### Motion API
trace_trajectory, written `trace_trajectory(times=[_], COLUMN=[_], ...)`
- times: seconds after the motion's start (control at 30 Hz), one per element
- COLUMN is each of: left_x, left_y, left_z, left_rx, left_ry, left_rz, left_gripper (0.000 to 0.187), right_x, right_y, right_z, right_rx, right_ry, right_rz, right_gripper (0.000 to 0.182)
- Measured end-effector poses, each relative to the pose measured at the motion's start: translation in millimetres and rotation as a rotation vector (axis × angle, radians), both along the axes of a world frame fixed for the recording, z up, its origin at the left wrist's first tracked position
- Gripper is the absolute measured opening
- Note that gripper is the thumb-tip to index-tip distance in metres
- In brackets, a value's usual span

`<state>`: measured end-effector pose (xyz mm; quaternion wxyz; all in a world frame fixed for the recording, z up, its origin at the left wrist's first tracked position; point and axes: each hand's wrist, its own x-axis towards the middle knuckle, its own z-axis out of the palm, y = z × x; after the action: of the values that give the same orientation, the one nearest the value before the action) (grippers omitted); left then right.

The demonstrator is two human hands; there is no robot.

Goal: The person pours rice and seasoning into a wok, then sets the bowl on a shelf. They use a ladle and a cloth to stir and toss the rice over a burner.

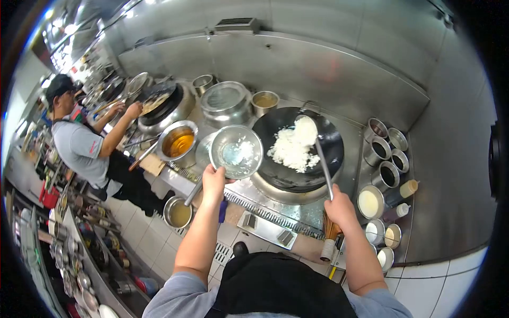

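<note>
The left hand grips the near rim of a shallow bowl, with white grains scattered across its inside; how the fingers sit beneath it is hard to tell from this angle. The right hand is clenched around the handle of a ladle, whose head sits over the far part of the wok, heaped with white. The cooked rice lies in a loose mound at the wok's middle, just beside the ladle head. The step in hand looks like working rice into the wok, mostly transferred by now, I judge; the next move would call for tipping the ladle low and keeping the bowl clear of the wok's rim. Near the right forearm, a bamboo brush rests at the front edge of the surface, and tubs of seasoning line its right side. To the left stand a pot of amber liquid and, farther off, a co-worker at another wok.
</note>
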<state>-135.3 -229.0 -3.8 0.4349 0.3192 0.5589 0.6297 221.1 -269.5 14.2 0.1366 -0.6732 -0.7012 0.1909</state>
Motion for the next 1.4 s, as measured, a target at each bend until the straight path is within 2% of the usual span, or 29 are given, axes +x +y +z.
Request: trace_trajectory(times=[0.1, 0.27, 0.47, 0.53, 0.57, 0.67, 0.73, 0.77, 0.8, 0.83, 0.87, 0.93, 1.0, 1.07, 1.13, 1.2, 1.27, 1.4], left_x=[1.0, 2.0, -24.6, -39.3, -45.3, -65.0, -72.1, -79.5, -89.6, -88.9, -95.4, -108.3, -122.8, -152.4, -167.5, -188.5, -215.8, -215.0], left_y=[-23.9, -57.4, -149.0, -188.9, -212.0, -277.8, -324.8, -350.2, -381.5, -403.7, -429.5, -475.1, -523.2, -561.5, -598.7, -638.4, -687.3, -777.2], left_z=[-2.2, -3.3, -28.5, -52.6, -64.5, -96.7, -100.2, -113.2, -130.5, -134.1, -138.8, -150.5, -154.6, -147.9, -119.5, -113.1, -136.4, -79.9], left_rx=[0.009, 0.049, -0.071, -0.118, -0.160, -0.249, -0.276, -0.298, -0.326, -0.334, -0.307, -0.249, -0.224, -0.108, -0.037, -0.007, 0.171, 0.406], left_ry=[-0.015, -0.068, -0.102, -0.113, -0.119, -0.186, -0.226, -0.203, -0.280, -0.371, -0.470, -0.536, -0.589, -0.549, -0.540, -0.491, -0.451, -0.252], left_rz=[-0.009, -0.045, -0.027, 0.021, 0.051, 0.100, 0.161, 0.188, 0.235, 0.358, 0.358, 0.538, 0.662, 0.921, 1.084, 1.275, 1.431, 1.870], left_gripper=[0.025, 0.026, 0.024, 0.024, 0.024, 0.029, 0.030, 0.029, 0.030, 0.031, 0.032, 0.028, 0.026, 0.023, 0.023, 0.023, 0.026, 0.030], right_x=[-16.1, -7.6, -8.4, -13.1, -20.2, 9.2, -14.8, -9.2, -55.1, 28.6, 4.7, 16.3, -53.1, -117.9, -159.0, -198.0, -232.1, -297.8], right_y=[-8.1, -2.7, -40.1, -49.0, -49.8, -3.5, -7.4, -2.2, -45.5, 31.2, 3.6, 24.0, 50.6, 54.2, 54.3, 51.5, 46.6, 33.4], right_z=[-0.2, -28.0, 55.1, 59.7, 49.8, -53.5, -21.9, -25.9, 19.8, -76.6, -46.2, -62.1, -68.9, -65.6, -64.5, -66.7, -66.8, -66.2], right_rx=[0.029, 0.059, 0.228, 0.189, 0.095, 0.072, -0.152, -0.027, -0.205, -0.279, -0.236, -0.171, -0.168, -0.131, -0.117, -0.111, -0.108, -0.092], right_ry=[-0.394, -0.500, -0.267, -0.299, -0.273, -0.477, -0.269, -0.283, 0.096, 0.396, 0.231, -0.173, -0.209, -0.222, -0.236, -0.249, -0.269, -0.317], right_rz=[-0.019, 0.069, -0.027, -0.061, -0.095, 0.089, -0.043, 0.099, -0.024, 0.202, 0.245, 0.227, 0.391, 0.496, 0.579, 0.659, 0.733, 0.878], right_gripper=[0.056, 0.059, 0.056, 0.056, 0.054, 0.047, 0.042, 0.036, 0.034, 0.036, 0.044, 0.062, 0.062, 0.061, 0.060, 0.059, 0.059, 0.057])
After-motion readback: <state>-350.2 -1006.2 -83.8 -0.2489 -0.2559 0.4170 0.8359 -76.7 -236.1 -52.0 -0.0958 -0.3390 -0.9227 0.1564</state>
